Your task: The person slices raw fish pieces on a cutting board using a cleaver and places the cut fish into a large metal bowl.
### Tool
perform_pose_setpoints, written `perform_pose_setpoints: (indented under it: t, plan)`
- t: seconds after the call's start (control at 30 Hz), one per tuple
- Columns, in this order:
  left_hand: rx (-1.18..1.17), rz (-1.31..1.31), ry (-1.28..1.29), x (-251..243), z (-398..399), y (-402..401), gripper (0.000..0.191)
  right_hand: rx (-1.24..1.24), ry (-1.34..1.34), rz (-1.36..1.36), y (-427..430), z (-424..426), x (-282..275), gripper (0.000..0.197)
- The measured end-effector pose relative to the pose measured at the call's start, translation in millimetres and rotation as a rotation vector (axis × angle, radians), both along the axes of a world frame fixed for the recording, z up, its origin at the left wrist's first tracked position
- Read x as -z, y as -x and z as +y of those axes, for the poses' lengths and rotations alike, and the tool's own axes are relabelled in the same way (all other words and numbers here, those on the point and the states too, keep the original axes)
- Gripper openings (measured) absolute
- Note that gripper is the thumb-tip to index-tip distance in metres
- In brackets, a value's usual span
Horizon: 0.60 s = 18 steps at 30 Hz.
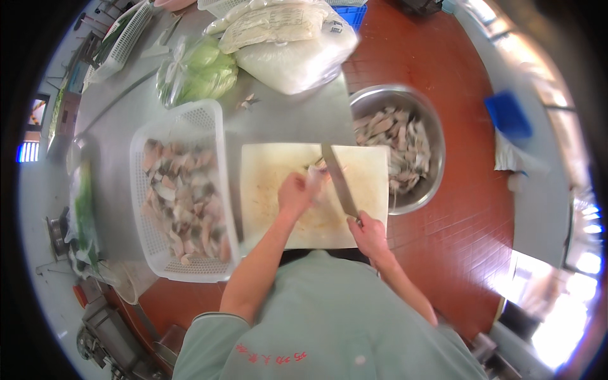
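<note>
My right hand is closed around the handle of a long, wide-bladed knife, its blade slanting over the right half of a white cutting board. My left hand is on the left of the blade, gripping a blurred piece of pale fish. Small dark and reddish bits lie by the blade, and the board is stained. Left of the board, a white perforated plastic basket holds many pieces of cut fish. On the right, a round metal bowl contains strips of fish.
Beyond the board, on the steel table, are bagged green vegetables and large plastic bags of white material. Another white basket stands at the far left. The bowl is beside the table's right edge, above red floor tiles.
</note>
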<state>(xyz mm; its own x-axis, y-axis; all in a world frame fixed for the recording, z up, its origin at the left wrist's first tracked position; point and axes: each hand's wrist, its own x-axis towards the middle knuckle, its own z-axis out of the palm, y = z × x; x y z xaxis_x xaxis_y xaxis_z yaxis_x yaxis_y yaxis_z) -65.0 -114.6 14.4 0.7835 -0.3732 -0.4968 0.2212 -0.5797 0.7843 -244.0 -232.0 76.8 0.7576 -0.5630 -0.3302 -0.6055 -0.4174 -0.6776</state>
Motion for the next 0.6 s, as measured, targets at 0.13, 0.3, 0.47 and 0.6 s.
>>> perform_pose_setpoints:
  t: [0.13, 0.3, 0.47, 0.6]
  plan:
    - [-0.053, -0.182, -0.027, 6.3, 7.4, -10.2, 0.021, -0.079, 0.049, -0.026, -3.9, 0.8, 1.8, 0.021]
    - [-0.107, -0.382, -0.038, 15.1, 13.1, -19.7, 0.015, -0.149, 0.037, -0.015, -14.5, 6.5, 0.6, 0.021]
    - [-0.167, -0.465, 0.029, 29.5, 23.0, -18.4, 0.011, -0.251, 0.167, 0.033, -27.8, 14.2, 18.5, 0.022]
    - [-0.133, -0.499, -0.061, 35.2, 34.2, -11.4, 0.016, -0.238, 0.215, -0.014, -38.9, 10.9, 6.0, 0.022]
